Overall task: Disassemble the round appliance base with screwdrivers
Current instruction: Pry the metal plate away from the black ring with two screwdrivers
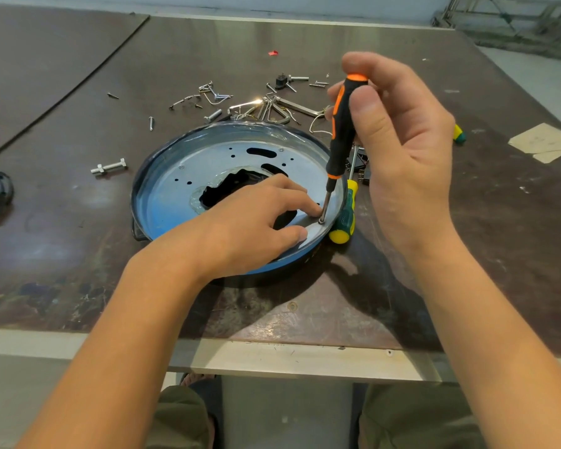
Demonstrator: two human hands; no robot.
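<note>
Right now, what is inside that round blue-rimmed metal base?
A silvery perforated plate with a ragged dark central opening; the left hand rests on it where the orange-and-black screwdriver meets a screw. Whatever lies beneath plate and hand is hidden.

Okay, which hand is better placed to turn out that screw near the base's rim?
Right. The right hand grips the black-and-orange screwdriver, tip on the small metal screw in the round blue metal base. The left hand only rests on it.

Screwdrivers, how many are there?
3: orange-black screwdriver in the right hand, green-yellow screwdriver beside the round base, probably a third handle peeking behind that hand. Others may be hidden.
</note>
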